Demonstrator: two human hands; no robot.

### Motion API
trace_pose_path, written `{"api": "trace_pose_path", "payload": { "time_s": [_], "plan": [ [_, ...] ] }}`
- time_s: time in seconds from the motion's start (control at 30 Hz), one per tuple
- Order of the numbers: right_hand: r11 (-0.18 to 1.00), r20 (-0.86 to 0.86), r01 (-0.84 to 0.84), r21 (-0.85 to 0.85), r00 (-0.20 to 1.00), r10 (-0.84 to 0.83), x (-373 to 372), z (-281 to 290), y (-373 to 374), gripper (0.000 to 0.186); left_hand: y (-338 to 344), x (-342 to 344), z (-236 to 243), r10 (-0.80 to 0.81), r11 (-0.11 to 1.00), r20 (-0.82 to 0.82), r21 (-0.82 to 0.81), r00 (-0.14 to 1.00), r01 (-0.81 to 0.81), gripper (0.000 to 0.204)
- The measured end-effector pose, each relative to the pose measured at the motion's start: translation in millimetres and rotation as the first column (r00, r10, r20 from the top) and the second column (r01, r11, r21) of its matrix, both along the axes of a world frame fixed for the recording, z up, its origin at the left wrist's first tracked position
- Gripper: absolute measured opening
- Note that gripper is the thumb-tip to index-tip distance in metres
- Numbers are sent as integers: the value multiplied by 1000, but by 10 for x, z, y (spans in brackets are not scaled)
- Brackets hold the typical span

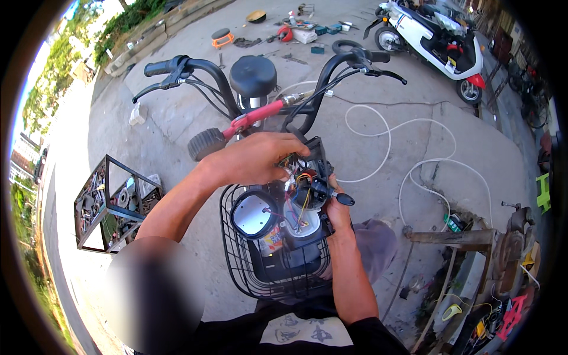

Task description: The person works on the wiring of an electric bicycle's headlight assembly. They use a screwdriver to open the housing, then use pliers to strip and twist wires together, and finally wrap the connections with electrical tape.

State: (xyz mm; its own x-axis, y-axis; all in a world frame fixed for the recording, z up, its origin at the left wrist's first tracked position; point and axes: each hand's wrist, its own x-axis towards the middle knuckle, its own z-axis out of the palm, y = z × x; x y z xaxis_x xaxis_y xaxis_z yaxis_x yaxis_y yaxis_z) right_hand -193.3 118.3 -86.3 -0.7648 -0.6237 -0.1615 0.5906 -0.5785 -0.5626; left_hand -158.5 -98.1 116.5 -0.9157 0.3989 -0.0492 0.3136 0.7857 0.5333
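Above a black wire bike basket, an open black housing holds tangled coloured wires and connectors. My left hand reaches over it from the left, fingers curled among the wires; what they pinch is hidden. My right hand grips the housing's right side, beside a small black lever or knob. Below sit a round silver-faced unit and a pale plastic piece with wires. Behind my left hand, a pink tool with a hose fitting and a ridged black end rests by the handlebar.
The bike's handlebar and seat are ahead. A metal parts rack stands left, a workbench with a vise right. A white hose, scattered tools and a white scooter are beyond. A blurred patch covers the lower left.
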Motion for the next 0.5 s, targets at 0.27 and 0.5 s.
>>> {"api": "trace_pose_path", "payload": {
  "time_s": [0.27, 0.5],
  "plan": [
    [998, 57, 12, 56, 998, -15, 22, 58, -84, 51, -48, -28, -79, 32, 990, 78, 134, 996, -43, 55],
    [928, -48, 42, 369, 998, -26, 7, 197, -96, 63, -42, -6, -154, -9, 998, -38, 61, 999, 11, 54]
  ]
}}
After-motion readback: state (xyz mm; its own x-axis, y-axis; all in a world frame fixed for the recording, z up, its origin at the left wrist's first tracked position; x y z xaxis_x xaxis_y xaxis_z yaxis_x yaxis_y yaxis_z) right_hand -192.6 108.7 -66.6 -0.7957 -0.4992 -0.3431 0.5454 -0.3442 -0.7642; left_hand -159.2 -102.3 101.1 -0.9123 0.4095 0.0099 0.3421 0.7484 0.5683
